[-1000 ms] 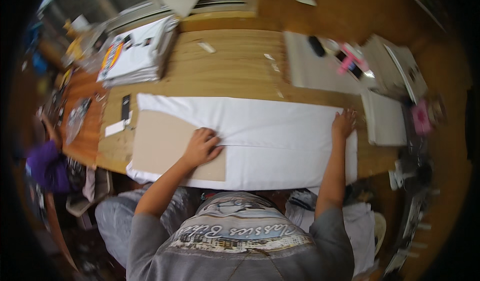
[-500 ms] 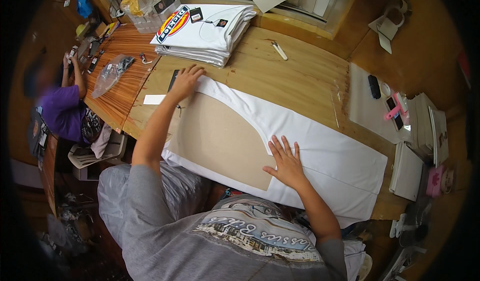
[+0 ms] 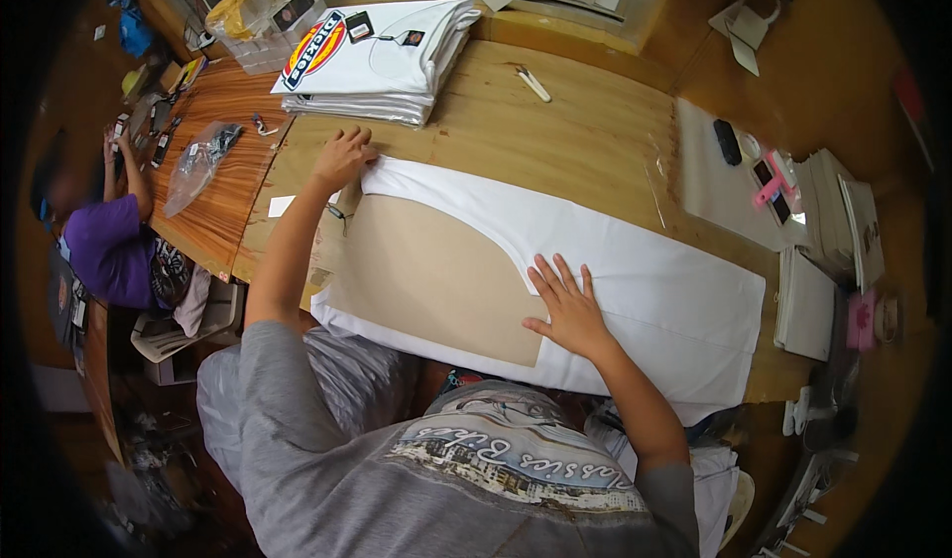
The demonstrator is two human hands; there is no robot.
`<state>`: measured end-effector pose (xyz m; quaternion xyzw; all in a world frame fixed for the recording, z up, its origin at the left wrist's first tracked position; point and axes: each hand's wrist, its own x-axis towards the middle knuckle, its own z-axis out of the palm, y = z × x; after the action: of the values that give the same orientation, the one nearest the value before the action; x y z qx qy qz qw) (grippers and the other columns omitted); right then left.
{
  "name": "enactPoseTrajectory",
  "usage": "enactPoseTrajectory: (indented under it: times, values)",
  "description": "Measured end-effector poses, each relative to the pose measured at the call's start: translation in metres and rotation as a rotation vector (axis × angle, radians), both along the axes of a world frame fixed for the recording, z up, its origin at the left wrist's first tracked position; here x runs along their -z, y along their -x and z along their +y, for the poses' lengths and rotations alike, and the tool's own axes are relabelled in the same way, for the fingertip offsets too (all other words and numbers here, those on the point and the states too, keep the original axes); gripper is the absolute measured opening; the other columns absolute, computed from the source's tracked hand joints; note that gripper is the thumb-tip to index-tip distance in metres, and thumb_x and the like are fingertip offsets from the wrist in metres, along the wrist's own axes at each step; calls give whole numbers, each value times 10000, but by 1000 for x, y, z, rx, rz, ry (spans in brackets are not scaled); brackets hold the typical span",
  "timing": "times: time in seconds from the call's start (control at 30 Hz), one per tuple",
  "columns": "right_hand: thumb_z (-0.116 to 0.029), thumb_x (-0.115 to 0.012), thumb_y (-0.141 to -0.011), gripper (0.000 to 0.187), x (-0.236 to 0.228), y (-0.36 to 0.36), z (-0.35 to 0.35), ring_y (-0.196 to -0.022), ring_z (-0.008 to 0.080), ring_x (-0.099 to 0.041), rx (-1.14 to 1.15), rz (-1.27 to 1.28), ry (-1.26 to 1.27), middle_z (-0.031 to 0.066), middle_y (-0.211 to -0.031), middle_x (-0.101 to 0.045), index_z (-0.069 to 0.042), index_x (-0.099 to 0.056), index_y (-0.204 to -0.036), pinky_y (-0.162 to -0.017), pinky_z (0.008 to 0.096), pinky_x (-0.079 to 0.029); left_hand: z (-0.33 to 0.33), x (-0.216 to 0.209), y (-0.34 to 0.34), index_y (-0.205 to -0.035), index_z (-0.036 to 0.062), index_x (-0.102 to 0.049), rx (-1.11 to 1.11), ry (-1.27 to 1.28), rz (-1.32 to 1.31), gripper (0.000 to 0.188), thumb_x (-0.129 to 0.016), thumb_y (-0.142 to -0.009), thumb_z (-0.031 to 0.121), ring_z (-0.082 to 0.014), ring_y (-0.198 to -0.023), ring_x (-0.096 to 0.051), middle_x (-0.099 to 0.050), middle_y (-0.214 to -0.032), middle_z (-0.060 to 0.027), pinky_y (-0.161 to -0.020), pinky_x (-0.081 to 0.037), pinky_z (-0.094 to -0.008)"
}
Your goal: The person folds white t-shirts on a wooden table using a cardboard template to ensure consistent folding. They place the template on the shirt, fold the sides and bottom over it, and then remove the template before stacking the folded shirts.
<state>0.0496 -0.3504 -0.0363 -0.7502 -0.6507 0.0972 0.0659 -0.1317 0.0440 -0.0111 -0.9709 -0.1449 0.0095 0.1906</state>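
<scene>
A white garment lies spread on the wooden table in front of me, and a flat beige board rests on it. The cloth runs along the board's far side in a curve and shows as a strip along the near side. My right hand is open, pressed flat on the cloth at the board's right edge. At the garment's far left corner is my left hand, its fingers bent and drawn together; what they hold is hidden. Beside its wrist lie a white tag and a dark cord.
A stack of folded white shirts stands at the back, beside a bagged box. Small snips lie behind the garment. A pink object and white boxes are at right. A person in purple sits at left.
My left hand's fingers have bent inward, and the dark card beside them is out of sight. My right hand stays flat on the cloth. The whole view has shifted slightly.
</scene>
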Motion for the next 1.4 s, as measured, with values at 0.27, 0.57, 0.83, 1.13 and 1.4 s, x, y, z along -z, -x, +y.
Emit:
enactPoseTrajectory:
  times: [0.27,0.57,0.83,1.13,1.4]
  values:
    - [-382,-534,-745,651,4,-54,-19,-1248,201,-186,322,29,-121,23,-1359,-202,-138,-258,-1282,-965,526,-118,-118,26,-33,-1237,165,-344,65,315,-216,489,-408,-815,403,-266,-1190,-281,-323,-1280,-80,-972,-191,-458]
    - [-112,-423,-808,238,36,-146,-346,-935,316,-492,1877,-431,-399,141,-1013,-540,-52,-538,-1008,-783,389,-395,-252,-21,68,-807,6,-546,-251,1508,91,87,-485,-749,26,-154,-757,-547,-572,-793,-74,-689,-431,-282]
    - [83,-479,-631,524,125,-110,-402,-1069,216,-415,1375,1387,-863,99,-1124,-478,12,-413,-1146,-933,295,-254,-306,140,98,-776,30,-578,-583,2037,-424,300,-371,-632,-132,-129,-784,-513,-567,-818,-35,-709,-384,-227]
    - [-73,-601,-727,313,85,-62,-451,-806,145,-525,1416,1130,-611,61,-888,-578,8,-511,-1016,-780,256,-388,-361,26,55,-1109,56,-515,-554,1967,-77,489,-397,-679,-145,-46,-672,-481,-563,-868,-6,-687,-376,-167]
    - [-44,-468,-799,361,14,-161,-370,-886,150,-511,1043,1528,-1381,104,-1058,-504,-45,-428,-1158,-745,249,-427,-305,-33,-32,-1250,11,-288,-607,2376,-577,577,-494,-713,-36,-167,-760,-578,-590,-866,-105,-651,-480,-249]
